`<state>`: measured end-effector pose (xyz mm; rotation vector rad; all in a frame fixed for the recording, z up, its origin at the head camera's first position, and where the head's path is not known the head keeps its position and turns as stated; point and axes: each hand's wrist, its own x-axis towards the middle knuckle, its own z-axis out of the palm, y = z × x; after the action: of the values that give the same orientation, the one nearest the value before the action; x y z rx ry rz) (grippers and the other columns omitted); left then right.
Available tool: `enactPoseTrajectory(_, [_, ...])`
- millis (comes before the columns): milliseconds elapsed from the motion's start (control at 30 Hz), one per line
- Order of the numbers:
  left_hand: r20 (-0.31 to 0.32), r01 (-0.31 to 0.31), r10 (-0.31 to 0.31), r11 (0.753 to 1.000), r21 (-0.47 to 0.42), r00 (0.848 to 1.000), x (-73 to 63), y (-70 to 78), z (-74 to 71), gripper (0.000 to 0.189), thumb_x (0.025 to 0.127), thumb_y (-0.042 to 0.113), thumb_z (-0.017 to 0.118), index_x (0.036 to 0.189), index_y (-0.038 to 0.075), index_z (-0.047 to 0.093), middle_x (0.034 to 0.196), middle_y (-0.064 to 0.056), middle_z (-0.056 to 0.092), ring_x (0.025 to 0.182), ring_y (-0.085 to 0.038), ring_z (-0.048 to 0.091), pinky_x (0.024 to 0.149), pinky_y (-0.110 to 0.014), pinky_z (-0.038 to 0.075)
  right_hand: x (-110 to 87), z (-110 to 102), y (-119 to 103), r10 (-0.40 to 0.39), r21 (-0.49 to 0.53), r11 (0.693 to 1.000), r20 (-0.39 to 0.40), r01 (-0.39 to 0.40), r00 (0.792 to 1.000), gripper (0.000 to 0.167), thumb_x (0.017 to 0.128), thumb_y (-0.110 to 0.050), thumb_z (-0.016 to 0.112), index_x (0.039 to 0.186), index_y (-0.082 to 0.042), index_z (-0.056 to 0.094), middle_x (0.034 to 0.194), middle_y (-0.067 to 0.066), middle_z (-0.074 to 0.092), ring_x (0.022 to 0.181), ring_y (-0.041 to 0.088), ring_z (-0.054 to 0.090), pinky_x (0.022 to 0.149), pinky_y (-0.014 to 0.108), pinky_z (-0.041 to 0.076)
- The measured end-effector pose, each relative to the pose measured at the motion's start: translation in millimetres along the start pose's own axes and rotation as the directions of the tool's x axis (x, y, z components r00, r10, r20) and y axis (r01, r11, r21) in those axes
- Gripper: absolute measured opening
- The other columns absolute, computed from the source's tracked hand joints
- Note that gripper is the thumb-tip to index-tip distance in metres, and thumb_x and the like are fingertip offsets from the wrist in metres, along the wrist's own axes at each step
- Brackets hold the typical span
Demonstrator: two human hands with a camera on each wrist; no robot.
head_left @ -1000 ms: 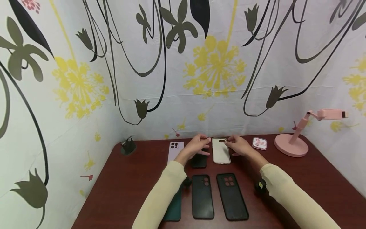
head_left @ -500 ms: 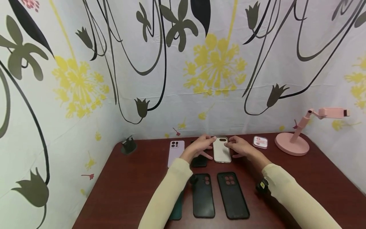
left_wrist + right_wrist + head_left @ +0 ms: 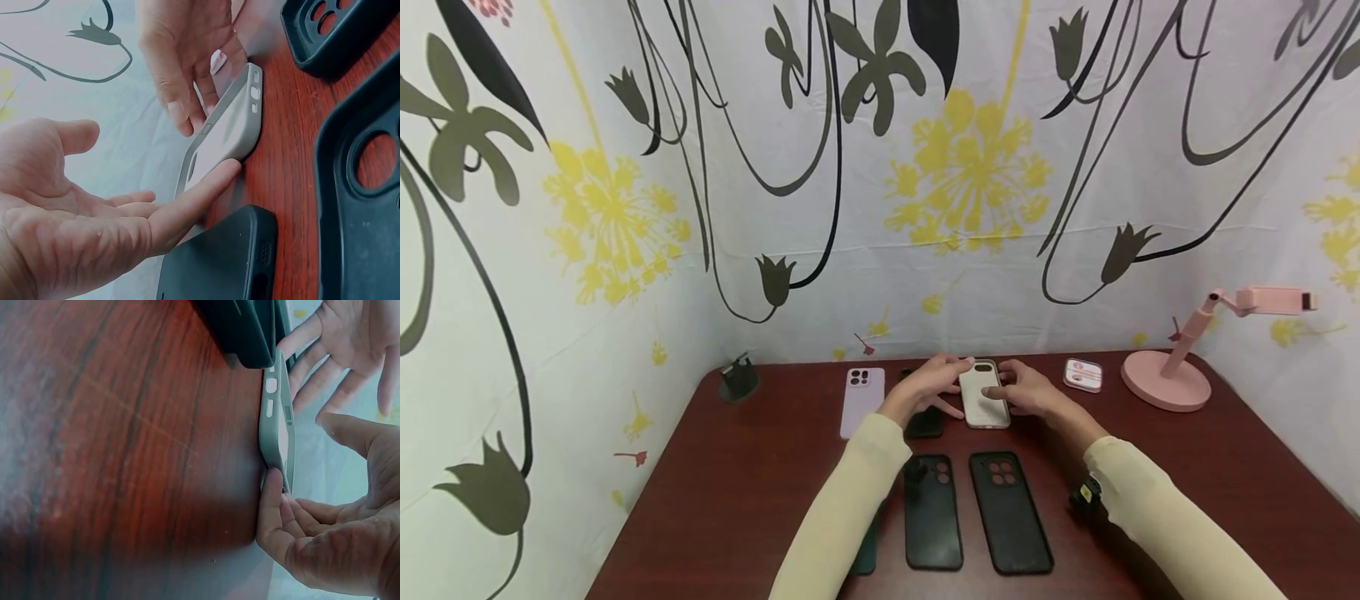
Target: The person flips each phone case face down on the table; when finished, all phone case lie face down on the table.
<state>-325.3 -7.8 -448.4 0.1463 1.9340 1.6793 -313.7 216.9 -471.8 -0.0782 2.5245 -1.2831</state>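
Observation:
A whitish phone case (image 3: 987, 413) lies on the table near the back wall, its hollow side up. At its left edge is my left hand (image 3: 927, 385), its fingers spread; in the left wrist view one straight finger (image 3: 209, 187) touches the rim. My right hand (image 3: 1036, 392) is at the other long edge. Fingertips (image 3: 273, 481) of that hand touch the case's side in the right wrist view, while the thumb stands apart above it. Partly under my left hand lies a dark phone or case (image 3: 219, 256).
Two black phone cases (image 3: 933, 525) (image 3: 1011, 517) lie in front, beside a teal item (image 3: 867, 552) mostly behind my left sleeve. A lilac phone or case (image 3: 862, 402) is at the left. Further right are a small white-and-red square item (image 3: 1082, 375) and a pink phone stand (image 3: 1167, 390).
My left hand has moved right, to the whitish case's left edge. The right thumb now reaches further over the case, which sits slightly further right in view.

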Motion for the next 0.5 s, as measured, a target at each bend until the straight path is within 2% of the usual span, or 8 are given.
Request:
enactPoseTrajectory(200, [-0.002,-0.002,0.002,1.000,-0.026,1.000,-1.2,-0.3,0.0,0.069,0.107,0.051,0.058,0.160,0.010,0.039,0.169,-0.017,0.032,0.151,-0.045,0.043,0.093,-0.060,0.064,-3.2,-2,-1,0.011,0.041,0.999,0.017,-0.011,1.000,0.083,0.104,-0.041,0.066,0.162,0.004,0.028,0.164,0.033,0.036,0.144,0.047,0.050,0.103,0.051,0.061])
enactPoseTrajectory(400, [0.020,0.023,-0.021,0.998,-0.061,1.000,-2.5,-0.1,-0.2,0.072,0.107,0.050,0.058,0.163,0.012,0.035,0.173,-0.015,0.025,0.160,-0.042,0.029,0.100,-0.061,0.061,-8.3,0,-4,-0.011,0.052,0.999,0.037,0.009,0.999,0.083,0.107,-0.039,0.062,0.164,0.007,0.024,0.165,0.036,0.032,0.145,0.049,0.049,0.106,0.052,0.059])
enactPoseTrajectory(500, [0.040,0.031,-0.030,0.999,-0.041,0.999,-1.8,0.4,1.9,0.077,0.106,0.054,0.059,0.165,0.014,0.032,0.174,-0.013,0.023,0.161,-0.040,0.026,0.104,-0.060,0.059,-11.3,1,-2,-0.016,0.042,0.999,0.038,0.015,0.999,0.082,0.107,-0.039,0.061,0.164,0.007,0.023,0.166,0.036,0.031,0.146,0.049,0.048,0.107,0.052,0.059])
